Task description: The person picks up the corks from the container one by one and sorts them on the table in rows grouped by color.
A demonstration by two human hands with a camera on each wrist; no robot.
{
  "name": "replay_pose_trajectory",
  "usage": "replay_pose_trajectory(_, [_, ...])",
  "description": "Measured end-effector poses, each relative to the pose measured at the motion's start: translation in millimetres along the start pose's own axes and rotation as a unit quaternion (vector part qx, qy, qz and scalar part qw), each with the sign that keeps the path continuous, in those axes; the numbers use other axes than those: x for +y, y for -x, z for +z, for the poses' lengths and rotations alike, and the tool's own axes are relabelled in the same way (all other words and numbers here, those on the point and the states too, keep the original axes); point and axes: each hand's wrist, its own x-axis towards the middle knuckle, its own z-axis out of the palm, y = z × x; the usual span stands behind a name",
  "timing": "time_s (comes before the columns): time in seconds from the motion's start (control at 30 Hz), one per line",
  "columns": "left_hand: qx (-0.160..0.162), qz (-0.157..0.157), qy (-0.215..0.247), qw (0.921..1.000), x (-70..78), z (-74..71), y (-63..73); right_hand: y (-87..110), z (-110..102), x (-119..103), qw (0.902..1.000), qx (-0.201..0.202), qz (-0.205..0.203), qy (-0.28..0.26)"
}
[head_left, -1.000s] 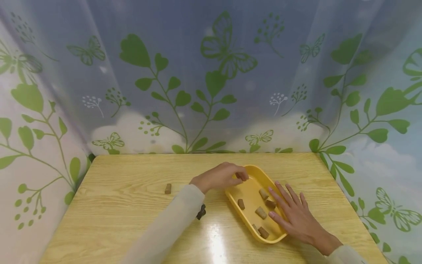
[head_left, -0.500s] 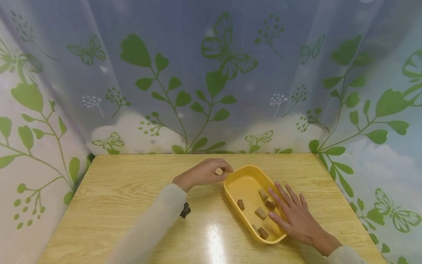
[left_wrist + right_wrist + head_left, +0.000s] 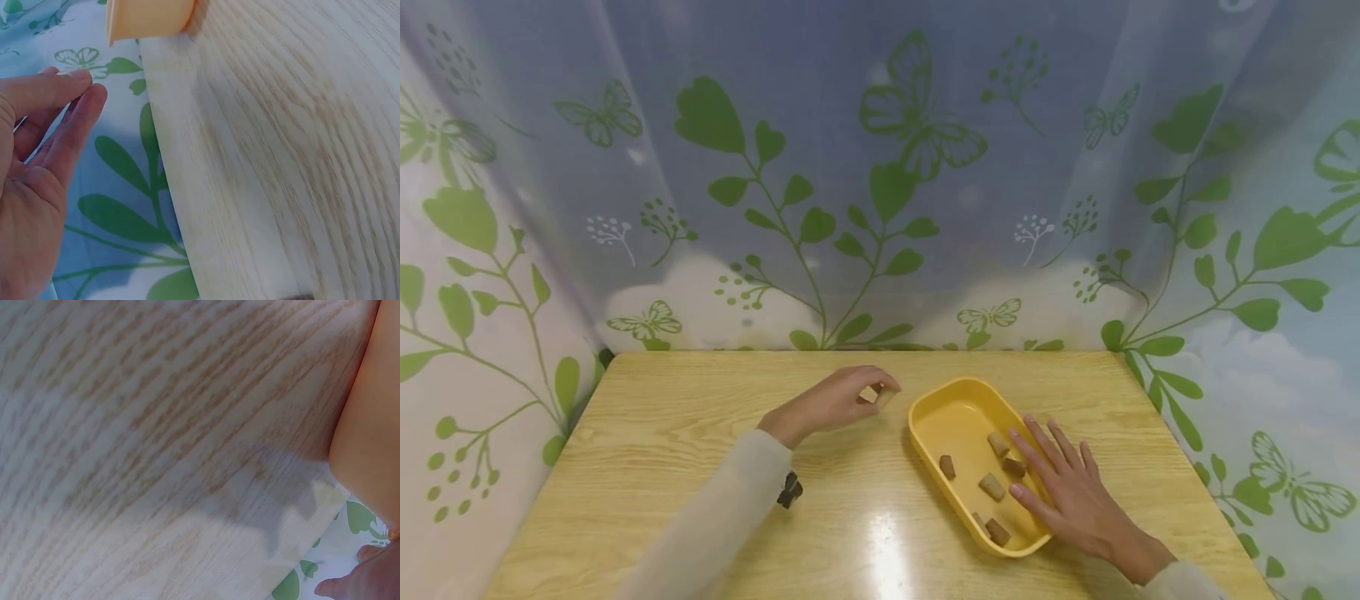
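Yellow tray (image 3: 953, 425) slants lengthwise, near end toward right edge of worktop (image 3: 662, 417). Left hand (image 3: 829, 402): curled, contents undeterminable; right hand (image 3: 1075, 502): spread, empty.

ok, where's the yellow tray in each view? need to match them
Head: yellow tray right of centre, lower half; right hand overlaps its right side.
Left wrist: tray left of centre, cut off by the top edge.
Right wrist: tray cut off by the right edge.
Shared landmark: wooden tabletop edge against leaf-print fabric.
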Motion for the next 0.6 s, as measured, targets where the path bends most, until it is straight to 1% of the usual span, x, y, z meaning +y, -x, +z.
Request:
replay_pose_trajectory(0.13, [0.006, -0.009, 0.005, 0.9999, -5.4, -2.1, 9.3, 0.3, 1, 0, 1.0, 0.0, 0.0, 0.0])
replay_pose_trajectory(0.23, [0.012, -0.013, -0.005, 0.9998, -9.6, -3.5, 17.4, 1.0, 1, 0, 1.0, 0.001, 0.001, 0.0])
replay_pose_trajectory(0.33, [0.023, -0.027, -0.024, 0.9991, -14.8, -4.8, 26.2, 1.4, 1, 0, 1.0, 0.0, 0.002, -0.002])
replay_pose_trajectory(0.43, [0.038, -0.053, -0.037, 0.9972, -21.1, -5.8, 34.8, 1.3, 1, 0, 1.0, -0.001, 0.003, -0.004])
replay_pose_trajectory(0.6, [0.061, -0.081, -0.058, 0.9931, -32.1, -7.2, 47.6, 0.4, 1, 1, 1.0, -0.002, 0.004, -0.007])
